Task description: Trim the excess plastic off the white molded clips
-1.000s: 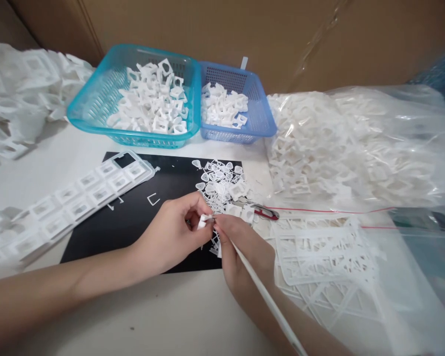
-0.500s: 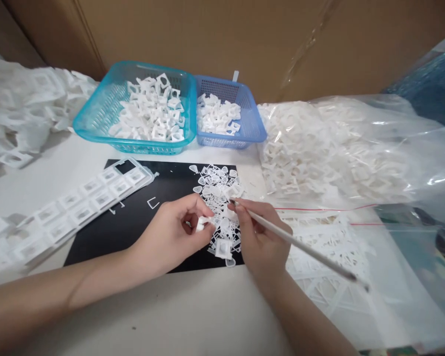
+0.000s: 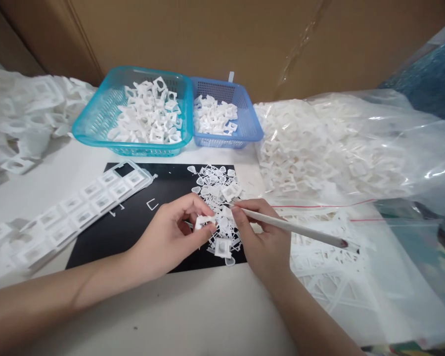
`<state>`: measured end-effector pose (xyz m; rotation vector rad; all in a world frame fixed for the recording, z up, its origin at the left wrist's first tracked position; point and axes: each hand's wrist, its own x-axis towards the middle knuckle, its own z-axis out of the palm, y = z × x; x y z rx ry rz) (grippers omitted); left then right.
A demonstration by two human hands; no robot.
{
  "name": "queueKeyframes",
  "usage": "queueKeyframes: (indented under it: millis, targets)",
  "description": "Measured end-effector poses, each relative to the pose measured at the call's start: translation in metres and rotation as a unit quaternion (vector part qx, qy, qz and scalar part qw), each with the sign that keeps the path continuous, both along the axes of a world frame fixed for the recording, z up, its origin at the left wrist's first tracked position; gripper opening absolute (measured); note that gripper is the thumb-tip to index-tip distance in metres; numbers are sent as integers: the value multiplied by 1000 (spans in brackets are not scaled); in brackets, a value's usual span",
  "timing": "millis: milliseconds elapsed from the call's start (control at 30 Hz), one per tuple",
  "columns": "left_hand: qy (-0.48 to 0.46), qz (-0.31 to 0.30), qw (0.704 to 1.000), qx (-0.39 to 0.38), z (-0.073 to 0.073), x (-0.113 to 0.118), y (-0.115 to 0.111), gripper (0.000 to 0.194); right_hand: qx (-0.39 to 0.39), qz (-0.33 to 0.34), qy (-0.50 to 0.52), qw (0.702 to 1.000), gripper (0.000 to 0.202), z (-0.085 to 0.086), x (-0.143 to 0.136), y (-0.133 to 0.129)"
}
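Pinched close, my left hand point(image 3: 172, 235) grips a small white plastic piece point(image 3: 203, 222) between thumb and fingertips. At three o'clock from it my right hand point(image 3: 261, 236) is curled snugly around a thin white stick point(image 3: 296, 228), whose far end points toward three o'clock. Both hover above a black mat point(image 3: 133, 222) strewn with white scraps point(image 3: 217, 190). At twelve o'clock stand a teal basket point(image 3: 96, 118) and a blue basket point(image 3: 250, 121) of white parts; a clear bag point(image 3: 356, 143) lies at two o'clock, cardboard behind.
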<state>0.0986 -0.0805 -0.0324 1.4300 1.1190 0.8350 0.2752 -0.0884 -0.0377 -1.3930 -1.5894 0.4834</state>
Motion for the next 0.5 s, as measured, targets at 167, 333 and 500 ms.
queueKeyframes:
  millis: [167,333,500]
  targets:
    - [-17,17,1000,-19,0,1,0,10,49,19,-22,998,6,4,3,1]
    - [-13,30,999,-26,1,1,1,11,41,81,66,994,8,6,2,-1]
    - [-5,32,999,-15,2,2,1,11,36,117,102,987,12,4,-6,-11]
